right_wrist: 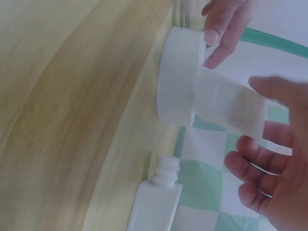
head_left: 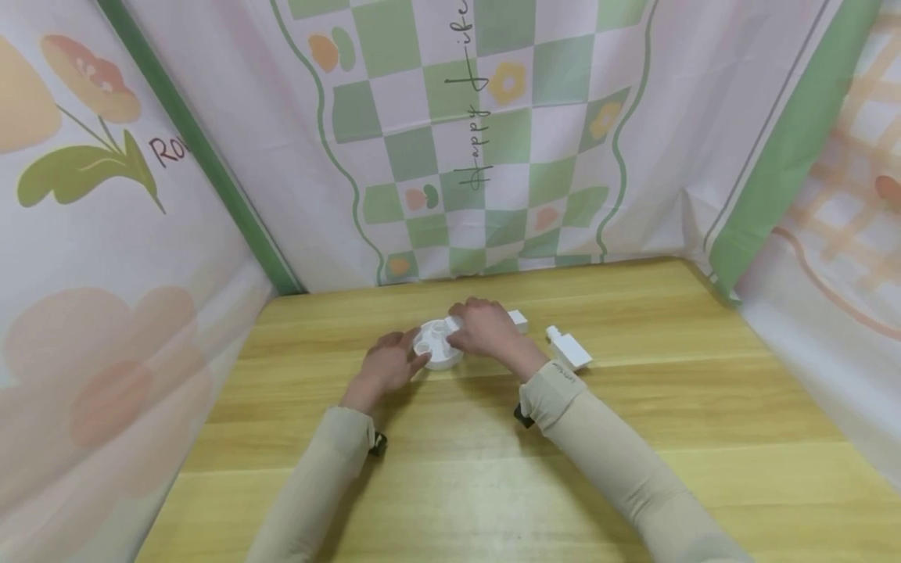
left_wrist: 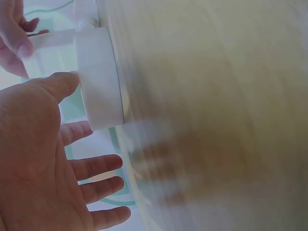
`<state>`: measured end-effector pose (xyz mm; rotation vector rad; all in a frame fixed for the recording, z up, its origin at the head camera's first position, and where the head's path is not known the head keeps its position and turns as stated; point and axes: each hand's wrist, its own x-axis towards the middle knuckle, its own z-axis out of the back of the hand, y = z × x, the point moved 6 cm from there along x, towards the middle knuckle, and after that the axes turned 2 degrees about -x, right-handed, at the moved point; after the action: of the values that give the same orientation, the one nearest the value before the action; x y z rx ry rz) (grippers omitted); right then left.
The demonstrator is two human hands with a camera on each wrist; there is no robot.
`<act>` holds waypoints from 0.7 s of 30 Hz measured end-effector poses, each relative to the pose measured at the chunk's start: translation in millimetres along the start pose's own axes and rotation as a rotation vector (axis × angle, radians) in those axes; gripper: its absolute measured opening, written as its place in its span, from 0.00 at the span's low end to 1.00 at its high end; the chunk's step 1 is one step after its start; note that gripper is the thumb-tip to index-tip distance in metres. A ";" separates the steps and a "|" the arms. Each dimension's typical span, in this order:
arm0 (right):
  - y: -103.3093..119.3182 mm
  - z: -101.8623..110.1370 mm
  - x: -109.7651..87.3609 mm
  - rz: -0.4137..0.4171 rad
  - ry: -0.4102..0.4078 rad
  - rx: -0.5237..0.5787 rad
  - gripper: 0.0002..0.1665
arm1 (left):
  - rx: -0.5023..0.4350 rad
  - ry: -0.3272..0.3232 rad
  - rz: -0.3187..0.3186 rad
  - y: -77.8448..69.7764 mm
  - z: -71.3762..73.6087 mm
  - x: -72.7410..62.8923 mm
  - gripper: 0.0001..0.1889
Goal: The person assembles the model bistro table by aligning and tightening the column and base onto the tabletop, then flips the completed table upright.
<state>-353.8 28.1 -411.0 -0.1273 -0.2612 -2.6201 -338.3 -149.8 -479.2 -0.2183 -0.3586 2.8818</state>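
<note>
A round white base (head_left: 442,360) with circular sockets in its top stands on the table. My left hand (head_left: 389,366) is at its left side, the thumb and index finger touching the rim and the other fingers extended loosely, as the left wrist view shows. My right hand (head_left: 484,326) pinches the far end of a translucent container (right_wrist: 231,103) between thumb and fingers. The container's other end meets the top of the base, tilted slightly in the right wrist view. Right of this hand lies a white bottle (head_left: 568,349) with a ridged neck.
Another white block-like piece (head_left: 518,320) shows just behind the right hand. The wooden table (head_left: 450,485) extends toward me and to both sides. Patterned curtains (head_left: 493,156) hang at its back edge and along both sides.
</note>
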 end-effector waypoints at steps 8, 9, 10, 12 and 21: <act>-0.6 3.3 -4.1 0.045 0.006 0.001 0.29 | 0.006 0.008 0.010 0.0 0.5 -0.5 0.39; -0.7 3.9 -4.5 0.045 0.006 -0.001 0.28 | 0.010 0.009 0.010 -0.1 0.8 -0.3 0.39; -0.8 4.5 -5.0 0.045 0.006 -0.005 0.29 | 0.013 0.008 0.010 -0.2 1.2 0.1 0.39; -0.6 6.0 -6.2 0.050 0.010 -0.013 0.30 | 0.020 0.005 0.009 -0.4 1.9 0.8 0.39; 1.3 11.9 -12.2 0.100 0.018 -0.036 0.29 | 0.000 0.005 0.010 -0.2 0.7 0.1 0.39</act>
<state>-342.0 35.2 -400.9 -0.1261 -0.1966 -2.5265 -338.4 -149.7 -478.5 -0.2272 -0.3574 2.8909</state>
